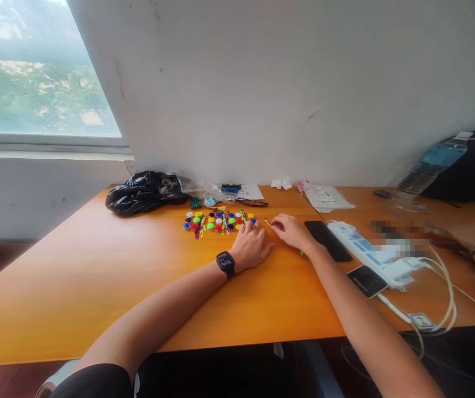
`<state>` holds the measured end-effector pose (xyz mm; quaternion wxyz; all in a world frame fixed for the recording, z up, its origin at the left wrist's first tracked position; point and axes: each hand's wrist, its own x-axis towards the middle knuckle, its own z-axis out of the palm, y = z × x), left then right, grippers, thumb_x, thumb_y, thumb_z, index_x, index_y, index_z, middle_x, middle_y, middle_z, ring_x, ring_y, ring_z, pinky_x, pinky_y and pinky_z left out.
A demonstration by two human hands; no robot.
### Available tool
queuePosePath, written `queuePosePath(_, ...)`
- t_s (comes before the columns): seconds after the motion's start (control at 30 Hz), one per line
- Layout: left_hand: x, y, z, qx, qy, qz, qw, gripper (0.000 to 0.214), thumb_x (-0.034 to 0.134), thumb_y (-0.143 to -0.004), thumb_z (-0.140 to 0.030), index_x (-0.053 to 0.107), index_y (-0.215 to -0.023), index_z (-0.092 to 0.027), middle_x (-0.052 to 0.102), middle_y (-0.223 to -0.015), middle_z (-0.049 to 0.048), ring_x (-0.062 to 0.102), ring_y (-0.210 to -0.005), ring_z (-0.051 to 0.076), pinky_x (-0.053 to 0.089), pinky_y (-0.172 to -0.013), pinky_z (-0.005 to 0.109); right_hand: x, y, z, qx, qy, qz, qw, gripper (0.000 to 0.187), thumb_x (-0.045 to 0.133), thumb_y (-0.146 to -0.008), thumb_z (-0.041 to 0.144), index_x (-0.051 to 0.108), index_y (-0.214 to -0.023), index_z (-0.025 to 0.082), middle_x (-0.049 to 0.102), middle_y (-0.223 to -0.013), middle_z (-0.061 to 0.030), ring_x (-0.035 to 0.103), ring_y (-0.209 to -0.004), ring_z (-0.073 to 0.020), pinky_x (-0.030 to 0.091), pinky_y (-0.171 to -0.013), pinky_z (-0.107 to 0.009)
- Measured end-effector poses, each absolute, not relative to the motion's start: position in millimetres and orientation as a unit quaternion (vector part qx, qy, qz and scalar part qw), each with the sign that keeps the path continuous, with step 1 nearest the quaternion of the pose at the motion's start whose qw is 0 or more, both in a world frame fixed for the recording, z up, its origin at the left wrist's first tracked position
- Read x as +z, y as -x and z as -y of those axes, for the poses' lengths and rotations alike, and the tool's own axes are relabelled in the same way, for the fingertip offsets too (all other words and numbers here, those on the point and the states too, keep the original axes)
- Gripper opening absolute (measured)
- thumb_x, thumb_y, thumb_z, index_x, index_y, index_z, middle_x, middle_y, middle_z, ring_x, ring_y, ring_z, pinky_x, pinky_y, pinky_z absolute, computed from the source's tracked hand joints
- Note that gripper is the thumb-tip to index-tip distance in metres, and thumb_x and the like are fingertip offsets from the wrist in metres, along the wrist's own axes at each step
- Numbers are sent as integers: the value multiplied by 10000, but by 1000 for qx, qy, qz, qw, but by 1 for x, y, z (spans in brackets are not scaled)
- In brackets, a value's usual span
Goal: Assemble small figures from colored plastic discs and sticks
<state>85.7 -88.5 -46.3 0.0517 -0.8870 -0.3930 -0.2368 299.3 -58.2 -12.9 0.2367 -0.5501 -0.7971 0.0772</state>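
Rows of small round pots with coloured lids point(210, 226) stand on the wooden table, with thin colourful plastic sticks point(224, 222) lying across them. My left hand point(250, 246), a black watch on its wrist, rests palm down at the right end of the rows. Its fingers are spread and reach over the last pots, partly hiding them. Just to the right, the fingertips of my right hand point(290, 231) pinch a small yellow-and-blue plastic stick point(267, 221) near the table surface. A bit of green point(302, 252) shows beneath that hand.
A black plastic bag point(144, 193) lies at the back left. Right of my right arm are a black phone point(328, 241), a white power strip point(372, 251) with cables, and another device point(367, 281). Another person's hand point(461, 237) and a water bottle point(432, 166) are farther right.
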Motion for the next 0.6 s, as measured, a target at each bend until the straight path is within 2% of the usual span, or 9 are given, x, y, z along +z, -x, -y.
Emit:
queuePosePath(0.17, -50, -85, 86, -238, 884, 400, 48, 467, 521, -1045, -576, 638, -1171, -141, 556, -1506, 256, 509, -1287, 439, 431, -1039, 610, 7, -336, 57, 64, 599, 754, 261, 108, 623, -993, 195, 725, -957, 187, 726, -872, -46, 657, -757, -216, 475, -697, -286)
queuePosePath(0.33, -49, -85, 86, -239, 886, 395, 41, 437, 525, -1047, -557, 627, -1160, -148, 550, -1511, 247, 484, -1303, 440, 430, -1042, 611, 20, -369, 64, 130, 652, 728, 164, 165, 743, -918, 342, 742, -841, 195, 739, -837, -55, 673, -746, -231, 453, -627, -283)
queuePosePath(0.47, -42, -85, 88, -255, 896, 362, 41, 298, 597, -1023, -459, 634, -1107, -176, 668, -1281, 181, 511, -1207, 383, 441, -1032, 544, 23, -379, 71, 204, 644, 724, 138, 330, 837, -831, 503, 732, -828, 191, 725, -783, -56, 660, -681, -225, 441, -577, -275)
queuePosePath(0.6, -35, -86, 89, -260, 918, 295, 41, 148, 571, -1030, -325, 643, -1057, -199, 704, -1075, 117, 529, -1078, 319, 439, -998, 482, 23, -381, 72, 234, 620, 735, 146, 450, 904, -735, 589, 730, -841, 189, 703, -746, -39, 638, -643, -208, 420, -545, -263)
